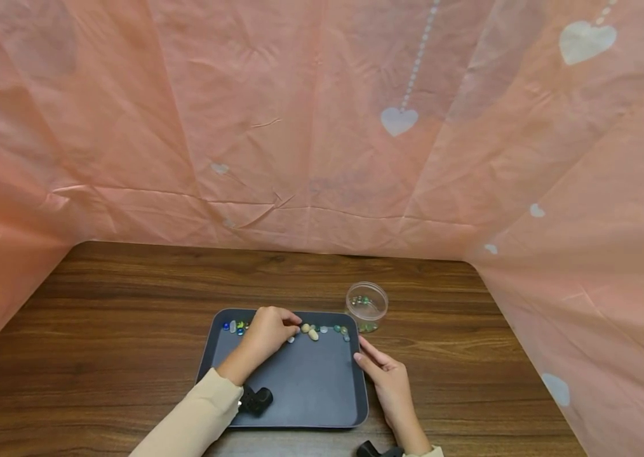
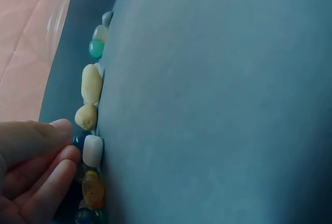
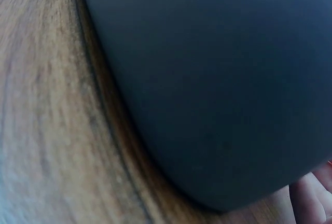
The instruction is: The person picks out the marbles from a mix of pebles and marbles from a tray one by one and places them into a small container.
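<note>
Several pebbles (image 2: 92, 150) along tray (image 1: 305, 387) wall, seemingly touching left fingers (image 2: 49, 154)

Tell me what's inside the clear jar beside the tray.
The clear jar holds a few small greenish stones near its bottom. Glare on its wall hides their number. The other stones lie on the tray.

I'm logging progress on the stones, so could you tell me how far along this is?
A few stones already lie in the clear jar. The left hand is at the row of stones along the tray's far edge; the right hand rests beside the tray. Most stones remain there.
</note>
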The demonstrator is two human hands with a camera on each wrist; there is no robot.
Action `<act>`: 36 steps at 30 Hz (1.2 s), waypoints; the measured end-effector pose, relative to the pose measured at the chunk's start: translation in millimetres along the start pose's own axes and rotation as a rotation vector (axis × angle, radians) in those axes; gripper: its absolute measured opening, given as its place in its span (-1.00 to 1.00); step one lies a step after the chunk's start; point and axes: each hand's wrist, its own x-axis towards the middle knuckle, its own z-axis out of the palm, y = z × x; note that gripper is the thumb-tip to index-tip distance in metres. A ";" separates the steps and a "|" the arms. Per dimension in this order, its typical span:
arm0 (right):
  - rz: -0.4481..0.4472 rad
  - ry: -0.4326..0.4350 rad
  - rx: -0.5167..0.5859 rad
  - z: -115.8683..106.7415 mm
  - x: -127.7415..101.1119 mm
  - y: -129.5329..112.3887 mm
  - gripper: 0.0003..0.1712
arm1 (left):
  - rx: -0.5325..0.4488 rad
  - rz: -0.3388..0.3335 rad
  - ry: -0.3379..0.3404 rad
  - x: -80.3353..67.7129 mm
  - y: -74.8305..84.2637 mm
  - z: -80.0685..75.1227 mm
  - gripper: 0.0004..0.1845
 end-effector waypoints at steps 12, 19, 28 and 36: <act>-0.007 0.006 -0.007 -0.4 0.9 1.4 -0.53 | 0.194 0.121 -0.023 -0.5 2.1 5.4 -0.94; -0.009 0.000 -0.007 1.0 1.0 2.0 -0.52 | -0.241 -0.086 -0.075 2.6 -4.9 -3.8 -0.92; -0.004 0.003 -0.005 0.5 1.3 2.6 -0.53 | -0.772 -0.302 -0.133 9.5 2.7 -23.3 -0.67; -0.006 0.005 -0.001 0.0 0.4 1.8 -0.53 | -0.829 -0.250 -0.140 17.8 29.6 -21.2 -0.71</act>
